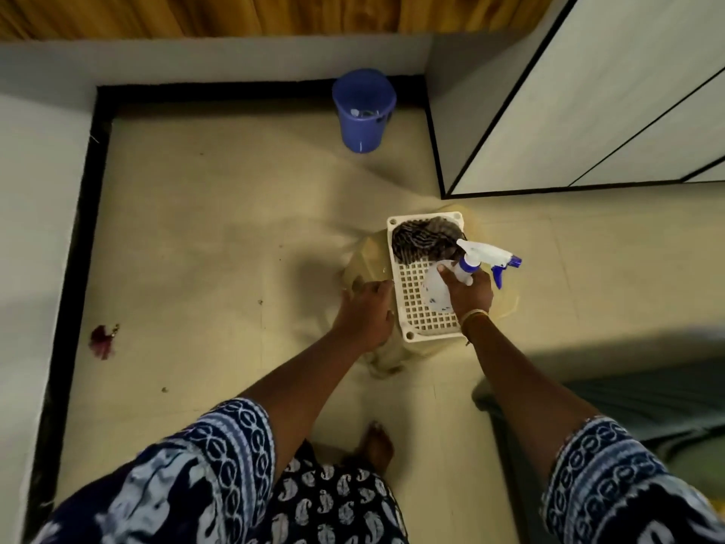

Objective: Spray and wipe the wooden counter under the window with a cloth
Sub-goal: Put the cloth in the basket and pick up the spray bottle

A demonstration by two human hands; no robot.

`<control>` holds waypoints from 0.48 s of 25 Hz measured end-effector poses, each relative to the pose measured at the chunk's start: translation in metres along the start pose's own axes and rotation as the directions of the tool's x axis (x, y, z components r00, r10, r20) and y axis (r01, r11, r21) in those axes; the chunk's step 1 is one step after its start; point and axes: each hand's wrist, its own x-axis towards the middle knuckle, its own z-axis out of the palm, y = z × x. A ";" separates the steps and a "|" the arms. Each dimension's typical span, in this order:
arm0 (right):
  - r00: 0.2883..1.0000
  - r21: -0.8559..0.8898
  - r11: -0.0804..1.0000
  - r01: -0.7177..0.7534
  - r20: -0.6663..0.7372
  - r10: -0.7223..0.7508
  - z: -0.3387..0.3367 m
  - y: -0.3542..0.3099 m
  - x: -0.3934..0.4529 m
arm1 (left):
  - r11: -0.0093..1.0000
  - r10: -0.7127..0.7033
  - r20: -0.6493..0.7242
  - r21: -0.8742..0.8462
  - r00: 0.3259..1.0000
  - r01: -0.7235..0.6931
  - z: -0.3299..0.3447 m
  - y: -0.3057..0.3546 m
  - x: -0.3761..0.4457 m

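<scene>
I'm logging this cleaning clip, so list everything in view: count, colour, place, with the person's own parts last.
spray bottle: one, clear with blue and white trigger head, held above the stool
cloth: one, dark and striped, bunched on the far end of the stool
stool: one, cream with a white grid top, on the floor in front of the person
bucket: one, blue, in the far corner by the wall
stain: one, dark red, on the floor at left
cabinet: one, white with black edging, at upper right
right hand: one, grips the spray bottle
left hand: one, at the stool's left edge, fingers blurred
foot: one, bare, on the floor
</scene>
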 end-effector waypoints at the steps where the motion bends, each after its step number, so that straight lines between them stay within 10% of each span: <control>1: 1.000 0.008 1.000 0.003 0.013 -0.003 0.001 0.010 0.006 | 1.000 -0.002 0.011 0.014 1.000 0.001 0.008 0.002 0.002; 12: 0.995 -0.167 0.985 -0.035 0.086 0.050 0.019 0.042 0.005 | 0.999 -0.028 0.005 0.033 1.000 0.028 0.036 -0.002 -0.003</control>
